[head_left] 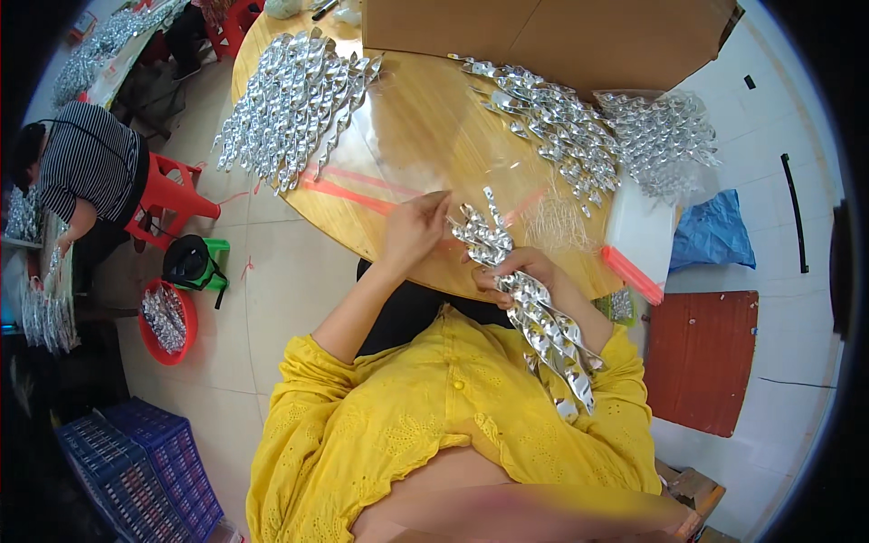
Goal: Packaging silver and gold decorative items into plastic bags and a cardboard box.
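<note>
One bundle of twisted silver foil strips (543,335) slants across the near edge of a wooden table (348,228) in the head view, its lower end hanging off that edge in front of a yellow blouse (453,389). The right hand (532,264) is wrapped round its upper part, gripping it. The left hand (416,232) is beside the bundle's top, fingers bent together at the near edge, over a clear plastic bag with a red band (362,198).

A pile of loose strips (294,109) covers the table's far left edge. Toward the right edge lie a second pile (548,122), thin white ties (554,223) and a filled clear bag (659,140); a cardboard box (543,41) stands at the far edge.

The bundle looks light and springy, probably slippery and easily creased — best held gently round its gathered upper part, with the tails left free.

Hard to make out: the left fingertips, so I cannot tell whether they pinch anything; the number of strips, since they overlap; and the box's top, cut off by the frame.
</note>
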A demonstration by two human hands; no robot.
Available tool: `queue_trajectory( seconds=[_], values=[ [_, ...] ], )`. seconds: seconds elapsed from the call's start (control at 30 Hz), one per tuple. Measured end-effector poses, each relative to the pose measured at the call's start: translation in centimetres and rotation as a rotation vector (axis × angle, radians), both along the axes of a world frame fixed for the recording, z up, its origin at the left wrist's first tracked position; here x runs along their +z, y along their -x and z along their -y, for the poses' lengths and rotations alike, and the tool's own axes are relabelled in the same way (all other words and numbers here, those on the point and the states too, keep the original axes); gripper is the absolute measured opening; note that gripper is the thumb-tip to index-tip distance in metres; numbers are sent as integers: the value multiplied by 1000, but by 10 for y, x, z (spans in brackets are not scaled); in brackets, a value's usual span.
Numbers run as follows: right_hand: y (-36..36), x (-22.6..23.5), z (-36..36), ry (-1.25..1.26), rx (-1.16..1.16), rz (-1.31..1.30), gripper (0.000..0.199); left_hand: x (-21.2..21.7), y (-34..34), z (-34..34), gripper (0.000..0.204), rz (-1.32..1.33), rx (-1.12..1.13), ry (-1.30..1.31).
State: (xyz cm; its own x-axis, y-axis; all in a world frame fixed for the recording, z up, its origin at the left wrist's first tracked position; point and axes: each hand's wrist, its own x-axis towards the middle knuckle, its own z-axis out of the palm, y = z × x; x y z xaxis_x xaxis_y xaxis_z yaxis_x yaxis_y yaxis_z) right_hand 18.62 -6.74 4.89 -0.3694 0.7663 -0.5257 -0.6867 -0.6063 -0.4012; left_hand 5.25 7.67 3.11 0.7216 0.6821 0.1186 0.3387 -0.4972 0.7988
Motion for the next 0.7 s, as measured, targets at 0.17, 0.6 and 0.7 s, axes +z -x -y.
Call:
queue_trajectory(
  seconds=[0.17, 0.6, 0.7],
  values=[
    [-1, -12, -7, 18, 59, -80, 28, -11, 9, -2, 19, 379, 141, 231],
    [-12, -70, -1, -55, -170, 264, 30, -17, 11, 4, 28, 152, -61, -490],
    [26, -10, -23, 193, 68, 202, 23, -14, 8, 4, 29, 189, -79, -416]
  ],
)
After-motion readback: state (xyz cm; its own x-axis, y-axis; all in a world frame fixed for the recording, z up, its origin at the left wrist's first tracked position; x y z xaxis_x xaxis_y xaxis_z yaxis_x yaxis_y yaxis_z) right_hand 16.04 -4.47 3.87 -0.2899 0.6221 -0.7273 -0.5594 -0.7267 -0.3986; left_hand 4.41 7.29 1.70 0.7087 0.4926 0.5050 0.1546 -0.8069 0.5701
